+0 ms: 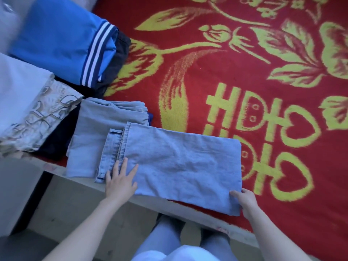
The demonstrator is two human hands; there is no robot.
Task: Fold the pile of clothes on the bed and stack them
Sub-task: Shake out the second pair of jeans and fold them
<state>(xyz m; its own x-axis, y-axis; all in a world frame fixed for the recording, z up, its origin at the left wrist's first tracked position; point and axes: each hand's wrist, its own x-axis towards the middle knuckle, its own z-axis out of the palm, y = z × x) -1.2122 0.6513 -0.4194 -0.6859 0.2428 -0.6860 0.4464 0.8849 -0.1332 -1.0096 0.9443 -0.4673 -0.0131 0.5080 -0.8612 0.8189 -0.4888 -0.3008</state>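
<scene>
Hands [121, 180] [246, 201] on folded jeans [180, 162], label-free.

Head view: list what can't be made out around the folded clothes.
- Dark garments: mostly covered by the patterned cloth and blue striped top.
- Denim piece: layers beneath hidden by its top face.
- Right hand: fingers tucked under the denim edge.
- Top-left corner: blurred.
</scene>
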